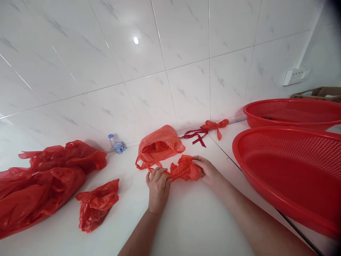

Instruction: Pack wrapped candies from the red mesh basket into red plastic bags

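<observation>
A crumpled red plastic bag (pixel 186 168) stretches between my two hands just above the white tabletop. My left hand (pixel 158 186) pinches its twisted left end, fingers bent. On the bag's right side, my right hand (pixel 206 169) grips the bunched plastic between thumb and fingers. Right behind them lies a larger red plastic bag (pixel 172 137), its mouth facing me and more red plastic inside. Another small crumpled red bag (pixel 97 206) rests to the left of my left hand. Whether the held bag contains anything cannot be made out.
A big heap of red bags (pixel 48 181) covers the left side. By the tiled wall stand a small water bottle (pixel 116 144), a dark red ribbon (pixel 198 137) and a knotted red bag (pixel 215 125). Two red plastic baskets (pixel 266 192) occupy the right, with a cardboard box (pixel 323 93) behind.
</observation>
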Demonstrator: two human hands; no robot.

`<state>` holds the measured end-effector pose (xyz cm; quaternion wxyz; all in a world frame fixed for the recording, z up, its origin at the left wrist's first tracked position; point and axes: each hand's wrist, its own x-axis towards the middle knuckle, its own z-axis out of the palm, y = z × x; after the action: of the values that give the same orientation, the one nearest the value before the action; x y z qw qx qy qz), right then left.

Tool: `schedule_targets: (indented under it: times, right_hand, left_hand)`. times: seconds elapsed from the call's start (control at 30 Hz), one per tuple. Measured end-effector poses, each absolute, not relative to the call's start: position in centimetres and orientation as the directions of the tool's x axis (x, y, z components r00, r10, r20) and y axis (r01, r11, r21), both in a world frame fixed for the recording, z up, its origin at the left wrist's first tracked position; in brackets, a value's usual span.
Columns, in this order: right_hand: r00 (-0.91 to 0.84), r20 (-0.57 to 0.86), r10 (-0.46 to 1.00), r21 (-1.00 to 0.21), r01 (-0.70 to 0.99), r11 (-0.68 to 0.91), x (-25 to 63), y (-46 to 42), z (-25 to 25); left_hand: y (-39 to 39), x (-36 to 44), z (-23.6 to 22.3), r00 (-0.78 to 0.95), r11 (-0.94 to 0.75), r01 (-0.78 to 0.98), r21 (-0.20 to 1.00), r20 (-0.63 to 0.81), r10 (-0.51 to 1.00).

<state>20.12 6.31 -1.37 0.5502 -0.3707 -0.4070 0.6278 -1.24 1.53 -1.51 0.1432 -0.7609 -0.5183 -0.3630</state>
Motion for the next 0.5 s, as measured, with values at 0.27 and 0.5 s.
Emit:
schedule_targets:
  times: [0.27, 0.5]
  right_hand:
    - [-0.239, 0.111, 0.965, -0.929, -0.369, 0.015, 19.9, 4.9, -1.1]
    - [-0.2, 0.087, 0.976, -0.99, -0.125, 0.063, 18.2, 4.0, -1.0]
  left_hand:
    - [1.8, -1.8, -1.5, -0.035, -0.377, 0.823, 0.425, 0.7, 0.713]
    - [1.9, -2.0, -1.3, -0.063, -0.347, 0.815, 0.465, 0.665, 0.744]
